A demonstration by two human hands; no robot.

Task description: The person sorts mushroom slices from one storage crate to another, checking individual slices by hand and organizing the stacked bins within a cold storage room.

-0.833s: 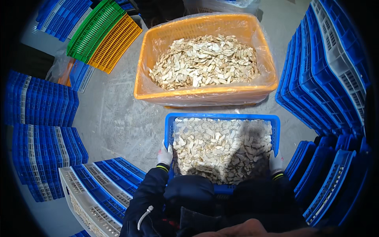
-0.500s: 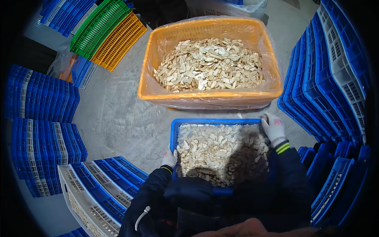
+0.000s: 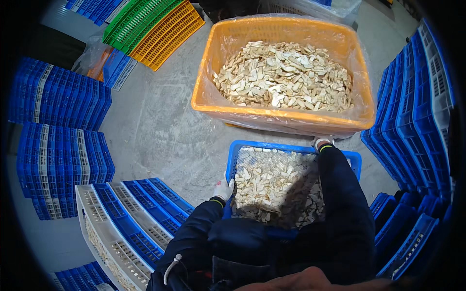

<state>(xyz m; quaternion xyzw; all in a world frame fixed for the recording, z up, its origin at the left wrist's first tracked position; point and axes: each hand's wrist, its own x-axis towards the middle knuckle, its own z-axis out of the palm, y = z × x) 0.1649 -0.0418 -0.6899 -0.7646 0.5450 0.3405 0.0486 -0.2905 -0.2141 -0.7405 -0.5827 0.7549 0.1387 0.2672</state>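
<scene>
A shallow blue crate (image 3: 356, 162) holds pale dried slices (image 3: 264, 186), which look like mushroom or root pieces, on a white mesh liner (image 3: 272, 156). My left hand (image 3: 224, 188), in a white glove, grips its left rim. My gloved right hand (image 3: 323, 141) is closed at the far rim, right of the middle; its fingers are partly hidden. My right forearm crosses above the crate and shades the slices. Just beyond stands a large orange bin (image 3: 281, 112) lined with clear plastic and heaped with similar slices (image 3: 286, 75).
Stacked blue and white crates rise at the right (image 3: 412, 111). More blue stacks (image 3: 63, 160) line the left, with a white-and-blue stack (image 3: 131, 208) near my left arm. Green (image 3: 141, 24) and orange crates (image 3: 167, 36) stand at the far left on the grey floor (image 3: 165, 121).
My right hand has shifted from the crate's far right corner leftward along the far rim. My left hand still holds the left rim. The whole view has shifted.
</scene>
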